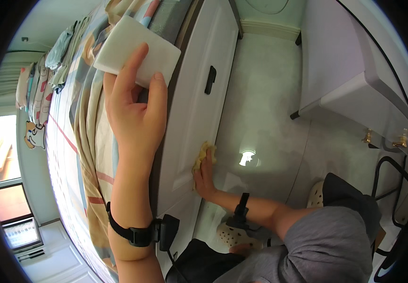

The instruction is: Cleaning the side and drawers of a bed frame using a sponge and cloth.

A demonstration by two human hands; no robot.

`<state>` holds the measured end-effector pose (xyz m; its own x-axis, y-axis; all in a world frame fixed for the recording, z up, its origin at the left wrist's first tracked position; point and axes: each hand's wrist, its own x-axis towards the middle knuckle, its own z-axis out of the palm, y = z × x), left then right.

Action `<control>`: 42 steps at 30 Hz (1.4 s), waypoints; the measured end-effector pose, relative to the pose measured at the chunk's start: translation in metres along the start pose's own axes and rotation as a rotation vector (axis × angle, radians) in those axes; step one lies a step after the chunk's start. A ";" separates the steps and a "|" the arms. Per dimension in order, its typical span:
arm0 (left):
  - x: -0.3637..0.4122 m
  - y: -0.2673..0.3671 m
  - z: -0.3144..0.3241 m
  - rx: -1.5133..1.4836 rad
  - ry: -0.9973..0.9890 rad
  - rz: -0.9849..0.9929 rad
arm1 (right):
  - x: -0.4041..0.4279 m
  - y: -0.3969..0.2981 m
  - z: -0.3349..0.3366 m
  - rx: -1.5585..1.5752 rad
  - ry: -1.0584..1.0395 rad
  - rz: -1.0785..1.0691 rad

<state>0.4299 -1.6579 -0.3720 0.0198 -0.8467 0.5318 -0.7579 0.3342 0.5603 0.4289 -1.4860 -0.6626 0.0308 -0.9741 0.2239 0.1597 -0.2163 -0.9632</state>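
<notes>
My left hand (136,95) is raised over the bed's edge, its thumb and fingers on a flat white block (140,49) that looks like a sponge. Lower down, my right hand (205,178) presses a crumpled yellow cloth (204,155) against the lower part of a white drawer front (189,116) in the bed's side, close to the floor. A black handle (210,80) sits on that front, beyond the cloth. Black straps with small devices are on both forearms.
Rumpled checked bedding (90,141) covers the bed at left. A white cabinet (335,70) on short dark legs stands across the tiled floor (264,88). Black metal tubing (398,169) is at right. My feet, in cream perforated clogs (234,235), are near the bed.
</notes>
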 end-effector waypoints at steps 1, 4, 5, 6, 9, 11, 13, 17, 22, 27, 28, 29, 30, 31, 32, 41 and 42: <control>-0.001 -0.001 0.000 -0.018 0.001 -0.010 | 0.021 0.001 -0.002 -0.033 0.011 -0.057; -0.003 -0.003 -0.005 -0.031 -0.005 -0.019 | 0.109 -0.003 -0.017 -0.002 0.077 -0.161; -0.001 0.000 -0.002 -0.039 -0.005 -0.009 | 0.142 0.003 -0.027 0.045 0.088 -0.047; 0.001 0.003 0.000 -0.045 -0.010 -0.017 | 0.163 0.007 -0.034 0.101 0.098 0.071; 0.002 0.004 0.001 -0.019 0.000 -0.057 | 0.181 -0.001 -0.043 0.074 0.133 0.129; 0.002 0.004 -0.002 -0.021 -0.006 -0.060 | 0.156 -0.003 -0.032 0.040 0.090 0.205; 0.002 0.001 0.000 -0.033 -0.014 -0.065 | 0.113 0.002 -0.026 -0.008 0.051 0.213; 0.001 0.004 0.002 -0.049 0.005 -0.053 | 0.094 0.020 -0.022 0.017 0.132 0.234; -0.003 0.007 -0.007 0.000 -0.014 -0.083 | 0.179 0.081 -0.034 -0.094 0.172 0.054; -0.003 0.013 0.003 -0.099 0.030 -0.141 | 0.313 0.151 -0.094 -0.123 0.231 -0.017; -0.003 0.012 -0.004 -0.065 0.015 -0.160 | 0.334 0.141 -0.090 -0.082 0.217 -0.005; -0.004 0.008 -0.004 -0.052 -0.003 -0.183 | 0.352 0.133 -0.097 -0.076 0.199 -0.001; -0.003 0.010 -0.008 -0.056 0.010 -0.193 | 0.370 0.115 -0.094 0.045 0.184 0.108; -0.002 0.005 -0.010 -0.050 0.018 -0.208 | 0.385 0.102 -0.104 0.141 0.175 0.222; 0.000 0.005 -0.012 -0.018 0.014 -0.181 | 0.400 0.093 -0.110 0.237 0.169 0.336; 0.012 -0.003 -0.004 0.092 -0.055 -0.091 | 0.428 0.124 -0.139 0.268 0.097 0.613; 0.013 -0.004 -0.001 0.050 -0.025 -0.063 | 0.416 0.127 -0.139 0.260 0.103 0.611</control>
<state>0.4338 -1.6704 -0.3667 0.0531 -0.8757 0.4800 -0.7872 0.2590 0.5596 0.3251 -1.9279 -0.7120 0.0989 -0.9206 -0.3777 0.3760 0.3860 -0.8424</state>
